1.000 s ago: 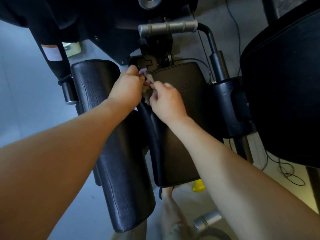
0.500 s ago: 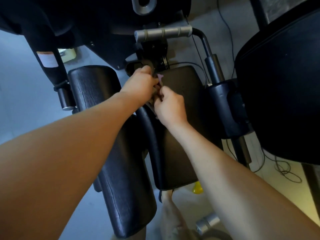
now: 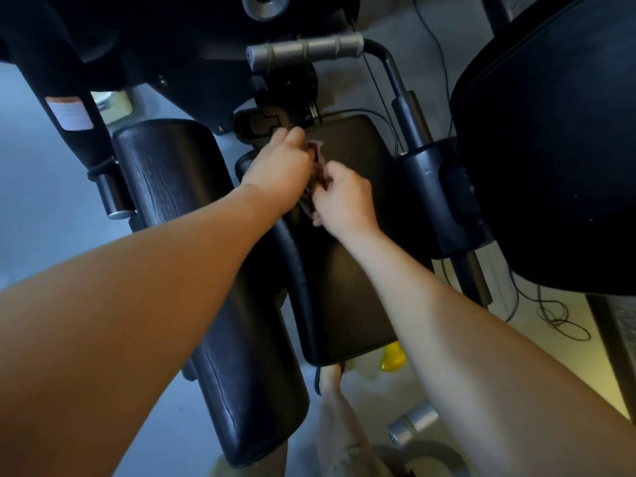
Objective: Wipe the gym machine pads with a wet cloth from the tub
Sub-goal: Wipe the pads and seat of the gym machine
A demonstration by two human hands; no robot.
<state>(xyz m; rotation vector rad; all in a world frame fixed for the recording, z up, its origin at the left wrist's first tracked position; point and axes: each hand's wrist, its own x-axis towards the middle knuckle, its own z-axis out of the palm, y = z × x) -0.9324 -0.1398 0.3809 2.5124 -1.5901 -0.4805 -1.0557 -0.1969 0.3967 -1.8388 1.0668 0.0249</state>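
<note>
A small pinkish cloth (image 3: 317,156) is bunched between my two hands over the upper left part of the flat black middle pad (image 3: 344,270). My left hand (image 3: 278,166) grips the cloth's upper part with curled fingers. Just below and to the right of it, my right hand (image 3: 344,197) pinches the cloth's lower part. Most of the cloth is hidden by my fingers. A long black pad (image 3: 192,256) with creased vinyl stands to the left of the middle pad. No tub is in view.
A big dark round pad (image 3: 550,149) fills the right side. A grey handle bar (image 3: 306,49) sticks out above my hands, with the black machine frame (image 3: 165,36) behind. Cables (image 3: 557,321) lie on the floor at right. A yellow object (image 3: 392,359) and my foot (image 3: 330,383) show below the middle pad.
Both hands have shifted a little right and down along the middle pad's top, still working the cloth between them. The view has tilted slightly downward.
</note>
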